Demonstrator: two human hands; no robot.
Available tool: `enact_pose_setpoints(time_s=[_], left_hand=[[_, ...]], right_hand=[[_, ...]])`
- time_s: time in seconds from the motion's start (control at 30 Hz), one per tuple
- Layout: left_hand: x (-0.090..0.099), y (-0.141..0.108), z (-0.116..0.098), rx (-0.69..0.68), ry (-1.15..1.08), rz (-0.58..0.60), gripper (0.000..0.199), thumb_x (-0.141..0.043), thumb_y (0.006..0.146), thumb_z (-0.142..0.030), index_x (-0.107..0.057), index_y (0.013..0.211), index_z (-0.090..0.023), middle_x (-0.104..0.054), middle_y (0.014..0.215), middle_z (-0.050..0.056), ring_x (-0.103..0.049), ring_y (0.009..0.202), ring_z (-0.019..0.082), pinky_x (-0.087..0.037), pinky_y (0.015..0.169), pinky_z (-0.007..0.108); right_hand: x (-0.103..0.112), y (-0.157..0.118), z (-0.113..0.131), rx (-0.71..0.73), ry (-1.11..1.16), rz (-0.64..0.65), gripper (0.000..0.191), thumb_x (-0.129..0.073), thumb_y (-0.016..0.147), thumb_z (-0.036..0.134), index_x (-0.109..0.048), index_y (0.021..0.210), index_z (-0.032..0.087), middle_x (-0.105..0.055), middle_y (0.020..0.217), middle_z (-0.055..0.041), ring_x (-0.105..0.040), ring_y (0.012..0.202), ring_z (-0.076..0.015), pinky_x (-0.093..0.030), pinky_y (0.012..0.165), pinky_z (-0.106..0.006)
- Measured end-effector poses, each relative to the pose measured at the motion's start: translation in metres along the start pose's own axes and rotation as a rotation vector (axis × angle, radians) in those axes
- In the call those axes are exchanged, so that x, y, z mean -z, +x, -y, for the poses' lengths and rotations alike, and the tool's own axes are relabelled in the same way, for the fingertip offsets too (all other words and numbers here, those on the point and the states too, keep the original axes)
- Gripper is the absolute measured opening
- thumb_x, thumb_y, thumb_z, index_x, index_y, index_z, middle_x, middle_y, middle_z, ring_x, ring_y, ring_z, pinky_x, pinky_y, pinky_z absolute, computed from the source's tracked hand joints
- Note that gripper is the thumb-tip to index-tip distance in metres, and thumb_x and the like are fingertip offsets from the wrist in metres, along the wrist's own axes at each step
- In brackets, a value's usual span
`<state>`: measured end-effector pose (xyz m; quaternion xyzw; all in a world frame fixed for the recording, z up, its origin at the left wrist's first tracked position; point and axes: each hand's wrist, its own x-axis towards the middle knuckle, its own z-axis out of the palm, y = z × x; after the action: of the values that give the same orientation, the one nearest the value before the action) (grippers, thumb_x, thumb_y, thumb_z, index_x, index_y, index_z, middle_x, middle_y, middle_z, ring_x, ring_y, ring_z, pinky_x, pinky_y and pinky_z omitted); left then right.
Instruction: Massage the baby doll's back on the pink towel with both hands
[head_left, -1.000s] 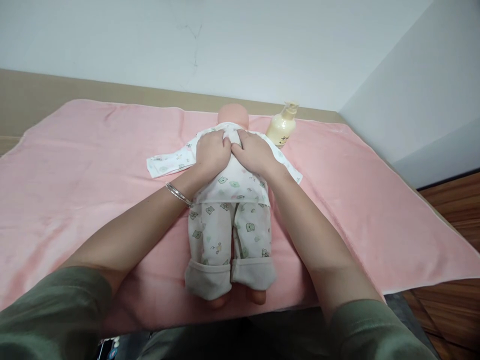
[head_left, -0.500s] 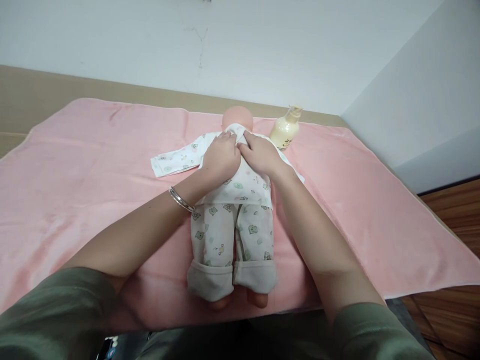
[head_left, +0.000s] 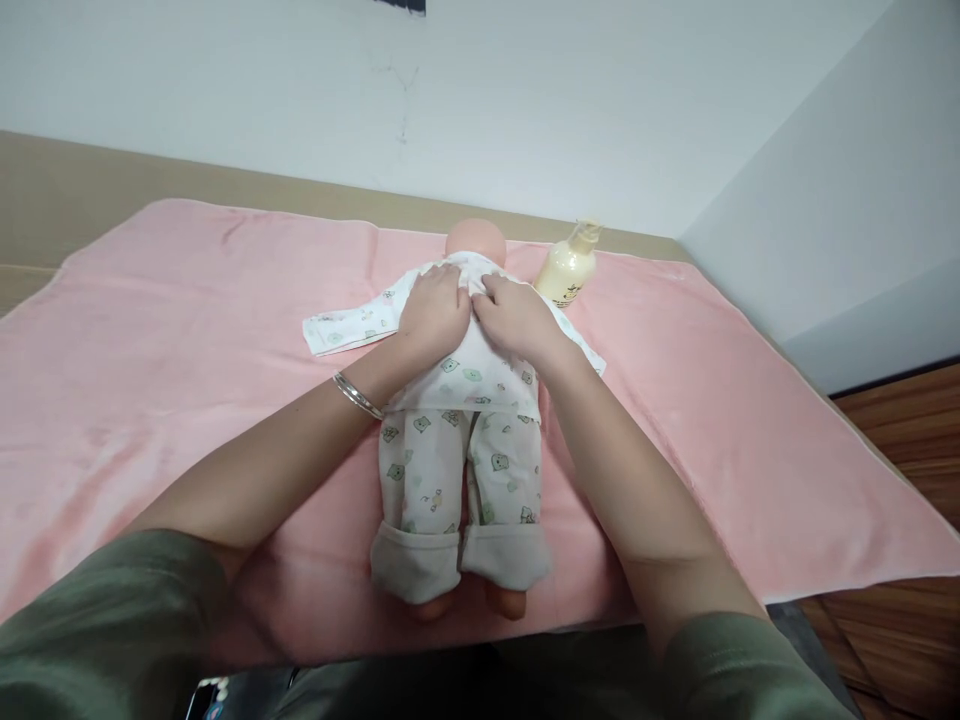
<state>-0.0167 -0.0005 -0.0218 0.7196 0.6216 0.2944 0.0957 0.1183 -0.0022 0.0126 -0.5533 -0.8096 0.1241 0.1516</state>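
Observation:
A baby doll lies lengthwise in front of me, its smooth bare head at the far end and its face not visible. It wears a white printed shirt and matching trousers with wide turned-up cuffs. My left hand rests on the upper left of the shirt, fingers stretched toward the collar. Close beside it, my right hand lies on the upper right, fingers slightly bent and apart. Both press on the cloth below the neck; the fingertips are partly hidden. The left shirt sleeve spreads out flat.
A cream pump bottle stands just beyond the right sleeve. Pink cloth covers the table beneath the doll. A white wall rises behind, and wood-grained furniture is at the right.
Both hands have shifted slightly down from the collar, and the shirt's raised fold at the neck now lies flatter. The right thumb has drawn in. The view has tilted slightly.

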Motion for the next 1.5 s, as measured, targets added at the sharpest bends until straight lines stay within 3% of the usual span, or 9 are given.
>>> enact_pose_setpoints(time_s=[0.1,0.23,0.43,0.6,0.9,1.03,1.2,1.3,1.5], left_hand=[[-0.006,-0.014,-0.011,-0.08,0.087,-0.02,0.06,-0.032,0.099,-0.016,-0.052,0.151,0.008,-0.052,0.16,0.027,-0.048,0.155,0.034,-0.031,0.137,0.051],[-0.012,-0.018,-0.012,-0.117,0.063,-0.045,0.061,-0.036,0.097,-0.017,-0.052,0.152,0.004,-0.05,0.164,0.024,-0.045,0.158,0.032,-0.029,0.138,0.049],[-0.003,0.004,0.008,0.003,-0.087,0.028,0.065,-0.033,0.096,-0.022,-0.054,0.155,-0.007,-0.051,0.165,0.015,-0.044,0.159,0.028,-0.03,0.139,0.046],[0.005,0.011,0.015,0.064,-0.112,0.078,0.068,-0.03,0.095,-0.021,-0.049,0.158,-0.003,-0.045,0.169,0.015,-0.041,0.16,0.025,-0.027,0.14,0.041],[-0.007,-0.017,-0.014,-0.019,0.087,-0.013,0.062,-0.033,0.098,-0.016,-0.049,0.156,-0.002,-0.048,0.166,0.022,-0.041,0.159,0.035,-0.032,0.135,0.057],[-0.003,-0.012,-0.012,-0.018,0.043,0.023,0.063,-0.033,0.098,-0.02,-0.05,0.156,-0.003,-0.047,0.167,0.019,-0.041,0.159,0.034,-0.031,0.137,0.054],[0.003,0.01,0.012,0.031,-0.069,0.047,0.06,-0.032,0.096,-0.024,-0.062,0.146,-0.014,-0.059,0.159,0.012,-0.052,0.151,0.027,-0.036,0.135,0.046],[0.002,0.013,0.016,0.015,-0.062,0.022,0.059,-0.033,0.095,-0.024,-0.063,0.145,-0.015,-0.062,0.155,0.012,-0.055,0.147,0.028,-0.039,0.134,0.048],[0.0,-0.01,-0.006,0.007,0.091,0.012,0.061,-0.027,0.099,-0.02,-0.054,0.151,-0.001,-0.055,0.159,0.024,-0.049,0.152,0.035,-0.037,0.132,0.052]], right_hand=[[-0.012,0.017,-0.023,0.031,0.057,-0.068,0.055,-0.032,0.104,0.036,-0.055,0.143,0.005,-0.052,0.16,-0.0233,-0.047,0.151,-0.0351,-0.035,0.129,-0.051],[-0.018,0.023,-0.031,0.053,0.064,-0.107,0.055,-0.033,0.105,0.037,-0.055,0.143,0.005,-0.051,0.161,-0.0228,-0.046,0.151,-0.0358,-0.032,0.13,-0.054],[-0.007,-0.001,0.003,-0.021,-0.1,-0.04,0.057,-0.027,0.107,0.031,-0.052,0.146,-0.003,-0.055,0.155,-0.0296,-0.05,0.147,-0.0402,-0.038,0.125,-0.055],[-0.004,-0.016,0.025,-0.003,-0.235,-0.036,0.05,-0.036,0.102,0.024,-0.059,0.138,-0.003,-0.065,0.14,-0.0309,-0.06,0.132,-0.0411,-0.047,0.115,-0.053],[-0.017,0.023,-0.028,0.067,0.079,-0.098,0.056,-0.032,0.105,0.031,-0.052,0.149,0.002,-0.046,0.167,-0.0215,-0.042,0.158,-0.0306,-0.029,0.135,-0.047],[-0.015,0.017,-0.021,0.06,0.001,-0.116,0.056,-0.029,0.106,0.029,-0.051,0.148,0.0,-0.052,0.162,-0.0239,-0.048,0.153,-0.0337,-0.038,0.129,-0.051],[-0.013,-0.015,0.024,0.002,-0.296,-0.073,0.041,-0.038,0.099,0.013,-0.066,0.126,0.001,-0.072,0.123,-0.0295,-0.068,0.12,-0.0409,-0.054,0.105,-0.052],[-0.015,-0.022,0.038,-0.015,-0.369,-0.061,0.043,-0.041,0.094,0.007,-0.064,0.128,-0.004,-0.071,0.12,-0.0326,-0.067,0.118,-0.0423,-0.053,0.103,-0.051],[-0.012,0.002,-0.001,0.041,-0.1,-0.082,0.047,-0.031,0.103,0.022,-0.062,0.135,0.006,-0.063,0.146,-0.0254,-0.06,0.137,-0.0367,-0.049,0.115,-0.05]])
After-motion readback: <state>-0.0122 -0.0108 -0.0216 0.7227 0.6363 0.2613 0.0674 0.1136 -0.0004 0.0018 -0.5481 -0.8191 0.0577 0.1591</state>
